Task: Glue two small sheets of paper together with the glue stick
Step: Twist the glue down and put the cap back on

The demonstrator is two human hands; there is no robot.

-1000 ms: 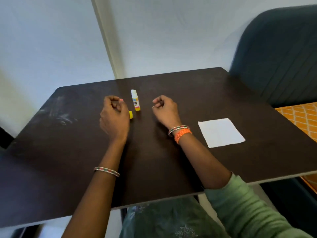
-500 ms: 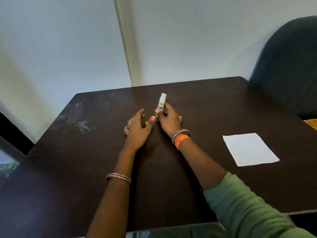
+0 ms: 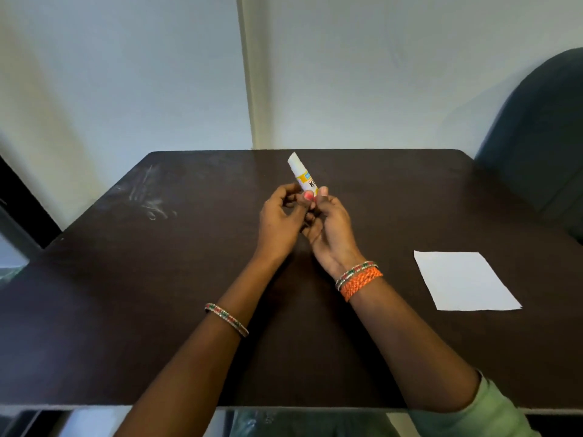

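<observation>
A white glue stick (image 3: 301, 173) with a yellow label is held tilted above the middle of the dark table (image 3: 157, 279), its white end pointing up and away from me. My right hand (image 3: 331, 225) grips its lower end. My left hand (image 3: 280, 216) meets it there, thumb pressed against the bottom of the stick. The stick's lower end is hidden by my fingers. A white sheet of paper (image 3: 463, 280) lies flat on the table to the right of my right wrist; I cannot tell whether it is one sheet or two stacked.
A dark upholstered chair (image 3: 536, 146) stands at the table's far right corner. A pale wall rises just behind the table's far edge. Whitish scratch marks (image 3: 151, 197) show on the table at the far left.
The glue stick stood on the table with both hands beside it; my right hand took it, and now both hands hold it lifted off the table, tilted left.
</observation>
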